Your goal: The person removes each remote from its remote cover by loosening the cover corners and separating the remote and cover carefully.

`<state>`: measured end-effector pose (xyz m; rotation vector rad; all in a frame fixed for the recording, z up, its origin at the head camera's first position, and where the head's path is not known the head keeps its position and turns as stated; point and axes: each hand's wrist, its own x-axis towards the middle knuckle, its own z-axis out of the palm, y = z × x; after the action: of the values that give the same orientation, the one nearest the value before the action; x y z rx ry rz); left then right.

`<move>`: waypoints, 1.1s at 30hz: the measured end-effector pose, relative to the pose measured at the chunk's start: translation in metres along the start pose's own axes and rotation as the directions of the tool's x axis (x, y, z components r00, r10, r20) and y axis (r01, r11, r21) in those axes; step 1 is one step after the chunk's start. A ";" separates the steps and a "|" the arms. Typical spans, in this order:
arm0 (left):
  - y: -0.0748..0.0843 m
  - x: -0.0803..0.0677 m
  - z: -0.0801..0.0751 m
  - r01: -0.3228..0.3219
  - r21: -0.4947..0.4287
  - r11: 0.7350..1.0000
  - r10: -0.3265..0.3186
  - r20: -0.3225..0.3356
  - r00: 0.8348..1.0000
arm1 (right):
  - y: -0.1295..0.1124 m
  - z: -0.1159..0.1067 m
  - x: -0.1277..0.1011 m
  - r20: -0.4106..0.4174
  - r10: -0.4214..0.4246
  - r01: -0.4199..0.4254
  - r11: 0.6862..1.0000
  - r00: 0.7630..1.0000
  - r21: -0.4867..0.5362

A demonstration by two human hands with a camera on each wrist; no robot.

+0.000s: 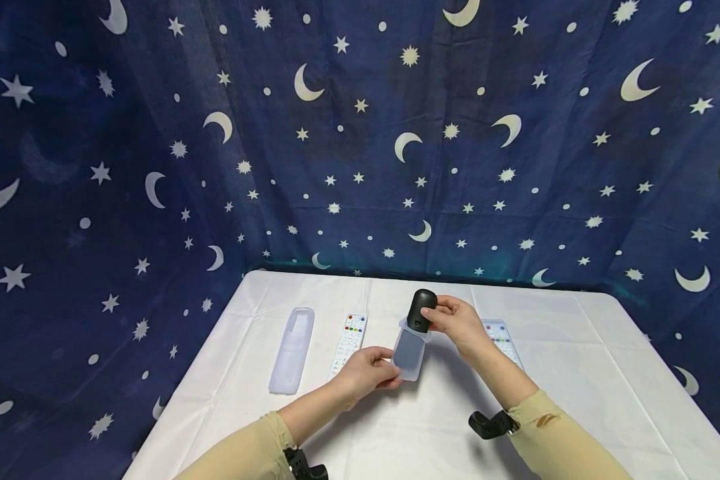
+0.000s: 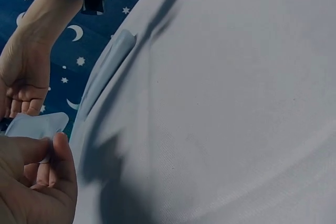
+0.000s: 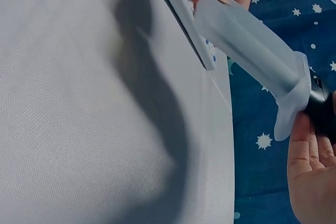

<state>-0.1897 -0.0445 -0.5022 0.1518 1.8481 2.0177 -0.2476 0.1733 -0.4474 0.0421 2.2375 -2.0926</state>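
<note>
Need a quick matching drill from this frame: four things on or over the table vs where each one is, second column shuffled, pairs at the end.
Things:
1. black remote
2. translucent sleeve
3. empty sleeve
4. white remote

Places:
A. flat on the table, far left
B. pinched at its lower end by the left hand
C. top end gripped by the right hand
D. flat on the table, right of the empty sleeve

Pairs: 1-C, 2-B, 3-A, 4-D

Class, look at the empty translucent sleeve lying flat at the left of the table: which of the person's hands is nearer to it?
Left. The left hand is just right of the empty sleeve, past a white remote; the right hand is farther right, gripping the black remote.
</note>
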 end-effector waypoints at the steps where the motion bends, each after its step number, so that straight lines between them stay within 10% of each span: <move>1: 0.000 0.000 0.000 -0.002 0.008 1.000 0.002 0.007 1.000 | 0.000 -0.001 0.000 -0.002 0.000 0.000 1.000 1.000 0.003; 33: -0.002 0.003 0.006 0.069 0.172 0.983 -0.076 0.034 0.997 | 0.003 0.000 0.000 0.064 -0.005 0.004 1.000 0.998 0.018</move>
<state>-0.1897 -0.0381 -0.5037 0.1699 1.9706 1.7943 -0.2473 0.1732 -0.4509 -0.0290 2.1852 -2.0852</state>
